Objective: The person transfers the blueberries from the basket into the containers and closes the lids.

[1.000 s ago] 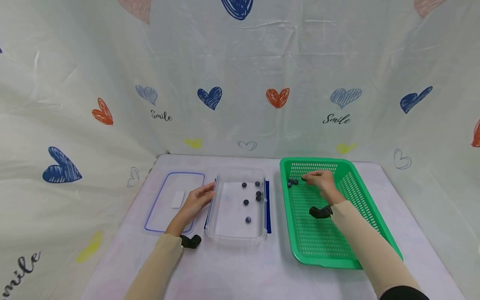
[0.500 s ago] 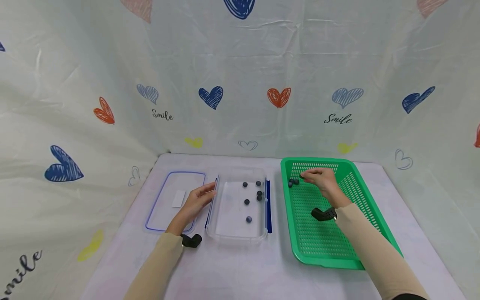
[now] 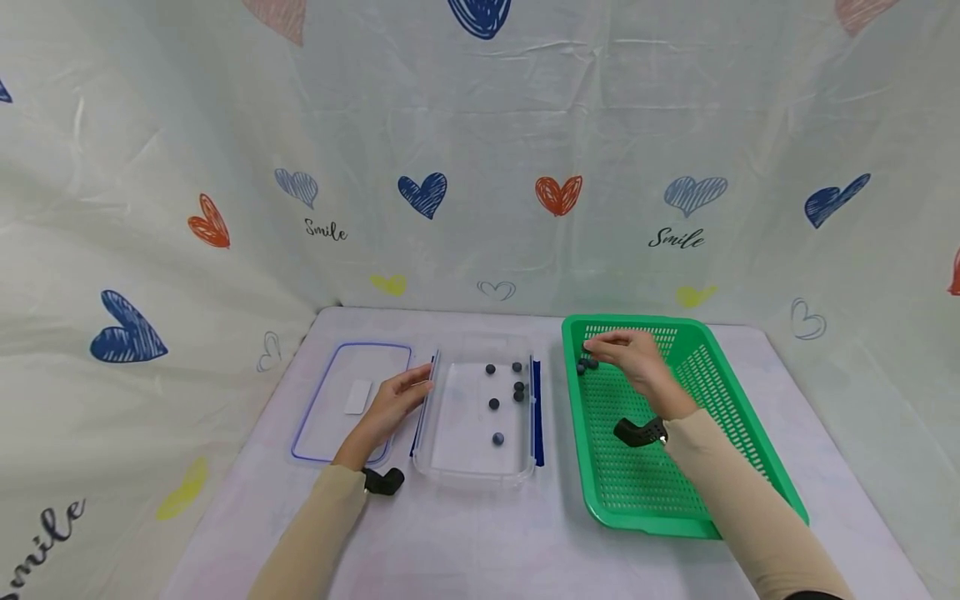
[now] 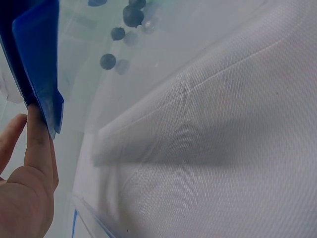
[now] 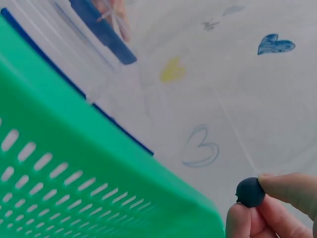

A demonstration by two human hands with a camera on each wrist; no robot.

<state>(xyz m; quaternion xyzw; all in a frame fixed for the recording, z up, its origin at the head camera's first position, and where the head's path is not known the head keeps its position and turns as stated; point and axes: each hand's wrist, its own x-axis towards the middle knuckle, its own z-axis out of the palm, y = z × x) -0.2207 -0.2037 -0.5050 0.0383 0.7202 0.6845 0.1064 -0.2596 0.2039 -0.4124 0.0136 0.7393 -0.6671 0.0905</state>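
Note:
My right hand (image 3: pixel 641 367) is over the far left part of the green basket (image 3: pixel 578 425). It pinches a blueberry (image 5: pixel 250 192) between thumb and fingertips, level with the basket's rim in the right wrist view. A few more blueberries (image 3: pixel 581 368) lie in the basket's far left corner below that hand. Left of the basket stands a clear plastic container (image 3: pixel 474 478), with several blueberries (image 3: pixel 493 404) scattered on its bottom. With extended fingers, my left hand (image 3: pixel 386 412) touches the container's left side, by its blue latch (image 4: pixel 37 64).
A clear lid (image 3: pixel 330 429) with a blue seal lies flat on the table (image 3: pixel 450 550), left of the container and partly behind my left hand. Another blue latch (image 3: pixel 538 417) hangs out on the container's right side. A heart-printed curtain (image 3: pixel 495 125) rises behind the table.
My right hand has lifted slightly and moved left across the basket toward its left rim, holding the blueberry. My left hand stays at the container.

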